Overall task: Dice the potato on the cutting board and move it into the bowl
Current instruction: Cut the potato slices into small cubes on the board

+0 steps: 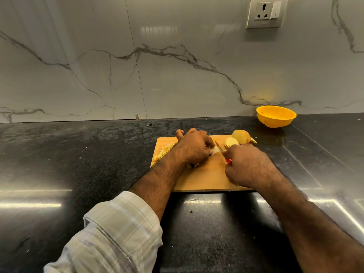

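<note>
A wooden cutting board (206,178) lies on the black counter. My left hand (192,147) pinches a small potato piece (216,149) against the board. My right hand (247,164) grips a knife with a red handle (228,160); its blade (219,146) points away, right beside the held piece. A larger potato chunk (241,136) and a slice (231,142) sit at the board's far right corner. Diced potato bits (164,151) lie at the board's left edge, partly hidden by my left forearm. The yellow bowl (275,116) stands beyond the board to the right, by the wall.
The black stone counter (78,164) runs left and right of the board. A marble backsplash (157,66) rises behind it, with a wall socket (265,13) at the upper right. My left sleeve (118,233) is rolled up at the forearm.
</note>
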`<state>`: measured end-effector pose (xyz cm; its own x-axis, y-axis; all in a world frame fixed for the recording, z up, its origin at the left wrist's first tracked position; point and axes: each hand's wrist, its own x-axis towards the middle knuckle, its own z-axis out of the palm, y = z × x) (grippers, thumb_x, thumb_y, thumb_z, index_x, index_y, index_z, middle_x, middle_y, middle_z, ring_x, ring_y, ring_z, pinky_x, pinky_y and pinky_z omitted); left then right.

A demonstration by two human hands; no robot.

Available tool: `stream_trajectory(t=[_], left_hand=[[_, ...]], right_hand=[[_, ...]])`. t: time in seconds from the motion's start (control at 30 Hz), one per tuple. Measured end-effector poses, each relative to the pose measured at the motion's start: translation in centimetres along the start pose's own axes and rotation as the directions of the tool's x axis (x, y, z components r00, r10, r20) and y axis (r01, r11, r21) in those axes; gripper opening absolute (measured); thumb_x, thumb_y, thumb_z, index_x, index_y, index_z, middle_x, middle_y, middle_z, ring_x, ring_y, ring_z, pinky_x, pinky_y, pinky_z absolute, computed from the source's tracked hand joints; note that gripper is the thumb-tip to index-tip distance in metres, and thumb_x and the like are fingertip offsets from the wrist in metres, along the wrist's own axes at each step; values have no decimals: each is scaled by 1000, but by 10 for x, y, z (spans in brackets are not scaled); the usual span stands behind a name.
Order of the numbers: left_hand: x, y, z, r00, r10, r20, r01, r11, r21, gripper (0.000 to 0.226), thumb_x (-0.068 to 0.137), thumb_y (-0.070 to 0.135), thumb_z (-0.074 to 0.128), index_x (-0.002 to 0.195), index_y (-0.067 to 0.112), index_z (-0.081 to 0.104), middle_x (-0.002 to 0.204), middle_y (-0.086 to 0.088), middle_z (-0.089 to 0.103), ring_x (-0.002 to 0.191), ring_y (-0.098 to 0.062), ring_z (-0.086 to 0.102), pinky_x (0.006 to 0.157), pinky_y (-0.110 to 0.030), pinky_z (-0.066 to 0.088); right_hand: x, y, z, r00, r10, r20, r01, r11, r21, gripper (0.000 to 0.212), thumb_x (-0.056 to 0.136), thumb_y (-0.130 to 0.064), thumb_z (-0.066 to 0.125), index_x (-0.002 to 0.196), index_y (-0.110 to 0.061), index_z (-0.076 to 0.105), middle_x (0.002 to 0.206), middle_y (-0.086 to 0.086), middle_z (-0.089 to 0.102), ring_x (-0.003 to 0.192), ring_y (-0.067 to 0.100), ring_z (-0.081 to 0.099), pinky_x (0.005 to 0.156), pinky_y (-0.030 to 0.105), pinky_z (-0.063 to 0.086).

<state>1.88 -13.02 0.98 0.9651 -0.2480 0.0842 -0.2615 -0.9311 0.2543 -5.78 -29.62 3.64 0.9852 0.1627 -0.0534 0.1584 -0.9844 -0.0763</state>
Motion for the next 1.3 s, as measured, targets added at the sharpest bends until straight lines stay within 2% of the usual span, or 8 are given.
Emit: stream_trajectory(t=[0.2, 0.4, 0.63, 0.87, 0.97, 1.13, 1.3], left_hand=[[1, -2, 0, 1000, 4, 23, -5, 1000, 19, 27, 100, 44, 66, 126, 42, 72, 148, 18, 54, 146, -17, 32, 117, -60, 11], [-3, -3, 2, 1000, 8, -4, -8, 1000, 12, 26, 100, 47, 66, 124, 41, 73, 144, 17, 56, 147, -18, 34, 119, -64, 9], [-5, -2, 0, 1000, 2, -14, -2, 1000, -5, 25, 100, 45, 67, 123, 40, 74, 145, 17, 57, 146, -17, 35, 119, -61, 13], [-11, -3, -5, 1000, -5, -29, 5, 1000, 27, 28, 98, 49, 69, 122, 37, 74, 147, 12, 57, 148, -19, 33, 121, -62, 8], [-11, -4, -6, 999, -7, -39, 7, 1000, 18, 27, 96, 52, 70, 117, 36, 77, 136, 15, 61, 144, -18, 37, 120, -62, 11], [-12, -2, -10, 1000, -20, -6, 20, 1000, 24, 26, 97, 43, 72, 122, 37, 76, 147, 12, 58, 148, -17, 34, 119, -57, 13], [-11, -7, -10, 999, -39, -3, 39, 999, 16, 22, 96, 40, 74, 117, 38, 77, 142, 16, 62, 144, -15, 40, 117, -57, 17]], right_hand=[[5, -4, 3, 1000, 13, -14, -12, 999, 45, 49, 96, -33, 67, 144, -26, 59, 128, 3, 66, 112, 22, 63, 94, 38, 60], [-1, -2, 2, 991, 14, -136, -8, 999, 51, 44, 99, -34, 61, 143, -30, 62, 128, 0, 69, 111, 21, 64, 88, 37, 60], [1, -11, 6, 997, -17, -76, 12, 998, -66, 39, 98, -37, 63, 135, -25, 62, 122, 3, 65, 106, 21, 61, 87, 37, 59], [-2, -8, 1, 991, -5, -135, 9, 999, 32, 42, 101, -34, 59, 143, -30, 62, 128, 0, 69, 110, 21, 64, 88, 37, 59], [-6, -11, 0, 994, -22, -112, 22, 1000, 1, 44, 100, -35, 61, 143, -30, 61, 128, 1, 68, 112, 21, 63, 90, 36, 58], [-2, -19, 1, 998, -45, -54, 41, 996, -77, 43, 98, -40, 65, 138, -24, 61, 125, 3, 66, 108, 21, 62, 91, 37, 60], [5, -20, 1, 999, -25, -40, 24, 999, -29, 44, 100, -36, 65, 142, -24, 59, 133, 3, 65, 115, 22, 63, 94, 38, 59]])
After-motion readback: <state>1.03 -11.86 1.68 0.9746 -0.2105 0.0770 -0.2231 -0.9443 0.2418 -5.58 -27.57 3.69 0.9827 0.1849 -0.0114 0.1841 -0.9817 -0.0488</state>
